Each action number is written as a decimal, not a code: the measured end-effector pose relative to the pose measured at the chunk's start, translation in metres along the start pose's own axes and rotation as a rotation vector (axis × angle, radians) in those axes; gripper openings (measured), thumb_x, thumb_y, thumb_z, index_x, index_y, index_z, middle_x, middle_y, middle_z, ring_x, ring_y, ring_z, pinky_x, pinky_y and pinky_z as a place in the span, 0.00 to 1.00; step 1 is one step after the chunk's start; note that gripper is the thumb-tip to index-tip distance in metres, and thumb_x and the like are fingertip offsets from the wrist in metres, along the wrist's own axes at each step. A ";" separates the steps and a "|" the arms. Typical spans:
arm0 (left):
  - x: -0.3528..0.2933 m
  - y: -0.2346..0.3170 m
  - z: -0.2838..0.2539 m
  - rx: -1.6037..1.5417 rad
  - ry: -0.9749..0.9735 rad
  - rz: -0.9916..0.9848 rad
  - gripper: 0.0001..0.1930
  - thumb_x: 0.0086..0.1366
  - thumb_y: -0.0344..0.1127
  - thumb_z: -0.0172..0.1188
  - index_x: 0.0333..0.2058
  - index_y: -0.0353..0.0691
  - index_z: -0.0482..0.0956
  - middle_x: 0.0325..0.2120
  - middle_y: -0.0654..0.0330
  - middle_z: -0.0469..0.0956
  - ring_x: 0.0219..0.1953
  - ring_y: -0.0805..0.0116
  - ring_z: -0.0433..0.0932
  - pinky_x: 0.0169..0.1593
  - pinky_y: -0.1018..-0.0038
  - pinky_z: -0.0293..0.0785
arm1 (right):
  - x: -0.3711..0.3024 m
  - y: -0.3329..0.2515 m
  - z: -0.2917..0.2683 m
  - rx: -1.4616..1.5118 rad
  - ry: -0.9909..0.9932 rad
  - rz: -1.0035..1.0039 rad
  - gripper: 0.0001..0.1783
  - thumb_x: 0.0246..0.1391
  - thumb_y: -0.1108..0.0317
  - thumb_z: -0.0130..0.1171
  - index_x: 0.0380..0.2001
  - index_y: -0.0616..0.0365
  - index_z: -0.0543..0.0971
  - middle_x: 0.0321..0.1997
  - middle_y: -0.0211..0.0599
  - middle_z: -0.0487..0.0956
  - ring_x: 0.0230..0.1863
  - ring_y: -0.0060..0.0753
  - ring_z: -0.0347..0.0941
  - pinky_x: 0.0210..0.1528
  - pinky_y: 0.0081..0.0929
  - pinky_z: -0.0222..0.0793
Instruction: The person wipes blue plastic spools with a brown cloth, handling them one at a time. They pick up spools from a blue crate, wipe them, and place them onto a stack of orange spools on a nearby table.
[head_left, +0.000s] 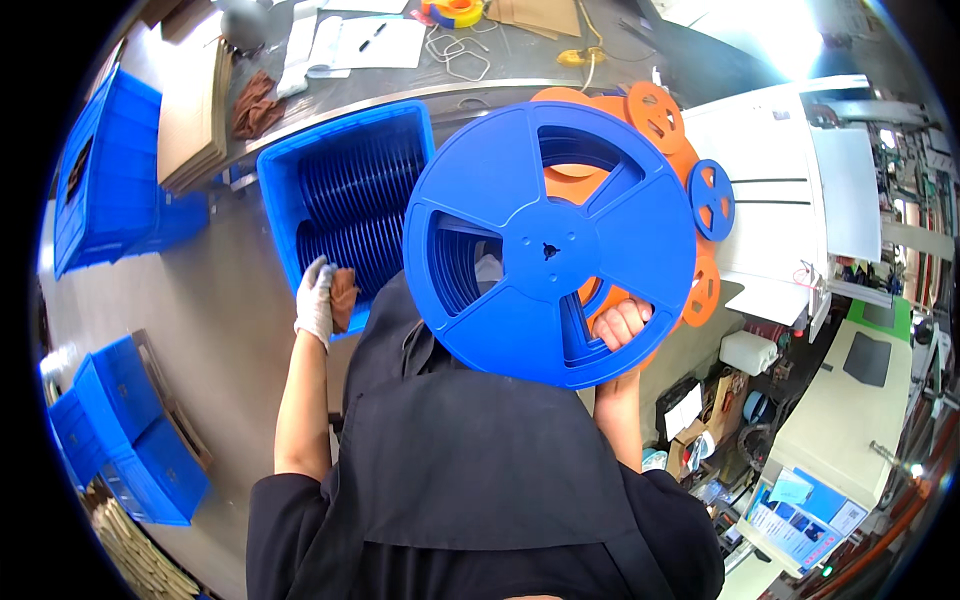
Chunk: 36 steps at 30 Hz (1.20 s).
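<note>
Big blue round plastic reel (575, 250): right hand (622, 322) curls through its window, I'd keep that snug; white-gloved left hand (315, 300) grips crumpled brown cloth (343, 299), best kept bunched.

The large blue reel (575, 235) partly hides the right hand (620, 322), and the near-right poster (797, 524) bears illegibly small print.

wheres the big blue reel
In the head view, the large round blue plastic reel is right of centre, in the right hand, beside the filled blue plastic bin.
</note>
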<state>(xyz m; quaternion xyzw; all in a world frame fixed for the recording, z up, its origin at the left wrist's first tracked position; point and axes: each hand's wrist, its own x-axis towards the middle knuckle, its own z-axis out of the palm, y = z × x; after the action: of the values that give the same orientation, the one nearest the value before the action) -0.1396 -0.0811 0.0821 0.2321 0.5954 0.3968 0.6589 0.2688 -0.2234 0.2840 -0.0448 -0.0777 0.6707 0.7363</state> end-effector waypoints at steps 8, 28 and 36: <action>-0.017 0.038 0.027 -0.198 0.019 0.134 0.16 0.68 0.38 0.54 0.51 0.36 0.73 0.41 0.57 0.78 0.42 0.68 0.77 0.47 0.73 0.76 | 0.002 0.011 0.001 0.038 0.022 0.021 0.11 0.61 0.62 0.47 0.28 0.56 0.67 0.15 0.22 0.62 0.13 0.16 0.57 0.16 0.17 0.52; -0.132 0.141 0.149 0.943 -0.527 1.255 0.22 0.49 0.19 0.56 0.45 0.39 0.77 0.43 0.54 0.78 0.36 0.59 0.79 0.37 0.72 0.76 | 0.008 -0.004 0.008 0.066 0.061 0.156 0.28 0.57 0.40 0.54 0.33 0.59 0.71 0.19 0.24 0.59 0.19 0.20 0.54 0.21 0.20 0.51; -0.170 0.087 0.119 1.656 -0.658 1.051 0.34 0.47 0.39 0.64 0.57 0.43 0.68 0.53 0.58 0.71 0.39 0.60 0.77 0.39 0.66 0.77 | 0.010 -0.010 0.016 0.013 0.117 0.173 0.27 0.56 0.40 0.55 0.30 0.57 0.69 0.21 0.21 0.57 0.21 0.18 0.51 0.24 0.20 0.49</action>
<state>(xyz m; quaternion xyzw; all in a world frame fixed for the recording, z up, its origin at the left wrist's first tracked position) -0.0415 -0.1473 0.2738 0.9404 0.2957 0.0173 0.1669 0.2765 -0.2146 0.3023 -0.0856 -0.0263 0.7283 0.6794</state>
